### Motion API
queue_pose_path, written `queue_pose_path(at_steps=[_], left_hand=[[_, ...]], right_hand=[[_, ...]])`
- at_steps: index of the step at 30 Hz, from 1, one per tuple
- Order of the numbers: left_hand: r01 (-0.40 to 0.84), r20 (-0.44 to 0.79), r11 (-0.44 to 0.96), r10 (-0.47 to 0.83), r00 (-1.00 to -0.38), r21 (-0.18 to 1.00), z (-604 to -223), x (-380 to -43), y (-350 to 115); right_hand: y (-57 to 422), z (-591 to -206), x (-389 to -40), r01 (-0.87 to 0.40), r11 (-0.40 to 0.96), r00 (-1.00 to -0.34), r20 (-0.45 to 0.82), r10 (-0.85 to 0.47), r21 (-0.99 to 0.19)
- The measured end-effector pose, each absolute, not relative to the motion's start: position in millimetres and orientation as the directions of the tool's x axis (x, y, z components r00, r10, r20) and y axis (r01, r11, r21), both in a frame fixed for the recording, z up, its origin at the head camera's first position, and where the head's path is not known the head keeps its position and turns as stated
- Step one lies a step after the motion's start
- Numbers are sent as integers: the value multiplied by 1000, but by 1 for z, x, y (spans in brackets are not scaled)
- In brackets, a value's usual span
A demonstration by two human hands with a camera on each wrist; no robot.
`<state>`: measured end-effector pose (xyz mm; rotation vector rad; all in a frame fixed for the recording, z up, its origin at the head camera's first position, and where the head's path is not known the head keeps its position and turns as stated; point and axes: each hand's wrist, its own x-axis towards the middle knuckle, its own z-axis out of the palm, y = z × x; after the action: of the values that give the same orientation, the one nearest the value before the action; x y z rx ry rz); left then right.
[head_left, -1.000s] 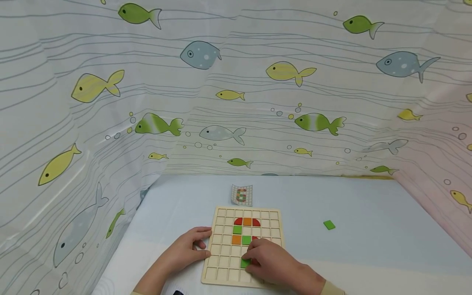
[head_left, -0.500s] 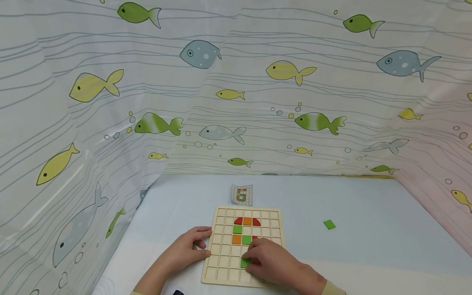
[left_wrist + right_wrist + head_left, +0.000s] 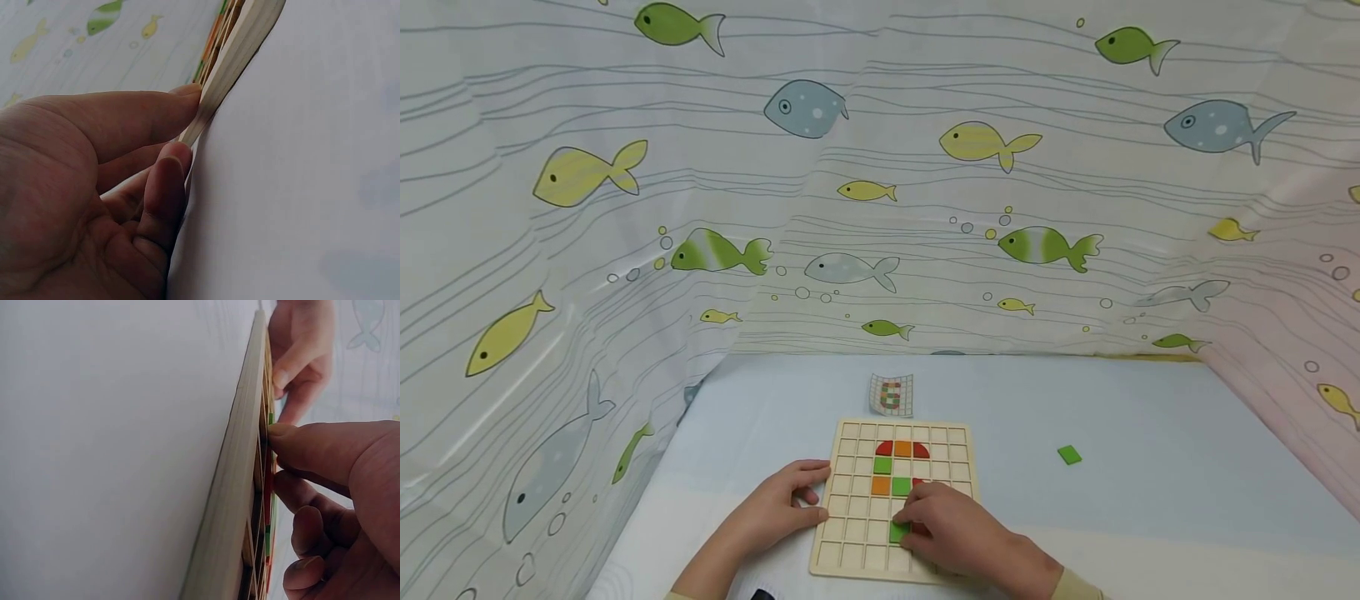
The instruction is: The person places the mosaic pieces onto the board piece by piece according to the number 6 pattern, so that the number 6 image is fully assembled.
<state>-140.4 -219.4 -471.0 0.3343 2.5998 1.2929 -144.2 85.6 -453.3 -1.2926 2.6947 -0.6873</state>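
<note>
A wooden grid board lies on the pale table in the head view. My left hand holds its left edge; in the left wrist view the thumb and a finger meet the board's rim. Over the lower right part of the board, my right hand has its thumb and fingertips around a green square tile in a cell, and hides most of a red piece beside it. Further up sit an orange tile between two red rounded pieces, a green tile, and an orange tile beside another green one.
Behind the board stands a small curled card printed with a coloured grid pattern. A loose green tile lies on the table to the right. A dark object shows at the bottom edge. Fish-print fabric surrounds the table.
The head view shifts very slightly. Both hands, the board and the tiles keep their places.
</note>
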Motion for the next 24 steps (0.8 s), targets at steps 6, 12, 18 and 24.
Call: queue_pose_path(at_steps=[6,12,18,24], left_hand=[[90,-106,587,292,-951,805,-471,-140,-219],[97,-95,580,292,-952,809,-471,-140,-218],[98,-94,582,291,-952,807,-471,-140,-219],[100,-96,588,293,-951,803,-472,-140,-220]], right_hand=[[86,-453,-144,-720,548,-645,120,-754,-425],[93,-451,-145,-711,556,-657,125,-743,-431],[105,-450,-150,-676,600,-698,111,-708,-428],[118,-445,-154,-618,617,-739,90,-668,-488]])
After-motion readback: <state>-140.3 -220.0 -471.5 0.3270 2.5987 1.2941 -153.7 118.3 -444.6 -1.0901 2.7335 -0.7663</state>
